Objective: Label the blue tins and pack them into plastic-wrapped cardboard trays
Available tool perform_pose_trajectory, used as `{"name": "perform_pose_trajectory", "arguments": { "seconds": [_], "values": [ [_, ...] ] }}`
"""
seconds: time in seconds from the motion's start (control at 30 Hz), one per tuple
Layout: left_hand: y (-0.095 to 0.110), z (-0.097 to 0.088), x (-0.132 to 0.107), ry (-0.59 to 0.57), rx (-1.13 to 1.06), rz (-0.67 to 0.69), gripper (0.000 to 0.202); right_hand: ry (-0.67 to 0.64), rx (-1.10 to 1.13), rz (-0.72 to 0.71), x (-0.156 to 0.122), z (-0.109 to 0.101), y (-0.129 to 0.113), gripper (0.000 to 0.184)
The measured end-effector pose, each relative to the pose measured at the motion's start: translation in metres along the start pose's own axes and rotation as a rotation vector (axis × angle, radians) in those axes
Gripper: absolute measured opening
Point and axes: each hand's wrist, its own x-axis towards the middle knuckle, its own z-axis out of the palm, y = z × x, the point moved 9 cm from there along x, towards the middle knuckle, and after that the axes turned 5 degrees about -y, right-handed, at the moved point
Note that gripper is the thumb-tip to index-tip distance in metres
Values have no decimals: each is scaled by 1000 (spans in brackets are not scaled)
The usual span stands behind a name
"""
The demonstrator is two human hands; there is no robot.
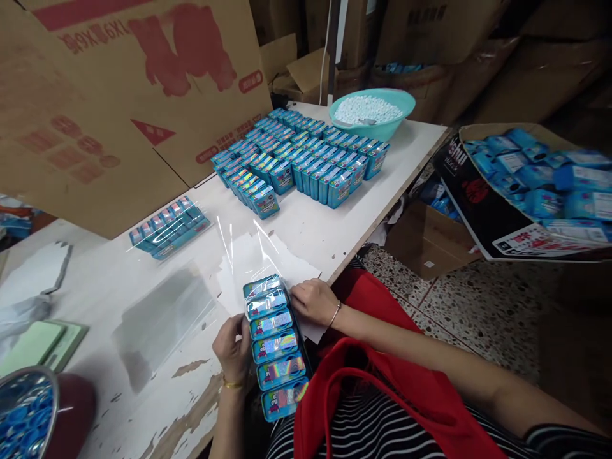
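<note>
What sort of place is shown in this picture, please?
Probably a small packing workshop: many small blue containers stand in rows on a worn table, a turquoise basin of white pellets sits near them, and cardboard cartons fill the background.

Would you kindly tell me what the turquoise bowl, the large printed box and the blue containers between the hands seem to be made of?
Turquoise bowl: probably plastic, smooth, slightly shiny, one even colour.
Large printed box: apparently cardboard, matte brown with flat red print.
Blue containers: perhaps metal or plastic, I can't tell; glossy highlights, foil-like rainbow strips.
</note>
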Motion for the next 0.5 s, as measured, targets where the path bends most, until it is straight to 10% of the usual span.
{"name": "perform_pose_trajectory", "arguments": {
  "seconds": [0.5],
  "values": [
    [-4,6,23,-140,14,-10,9,-53,10,1,-1,-1,-5,18]
  ]
}}
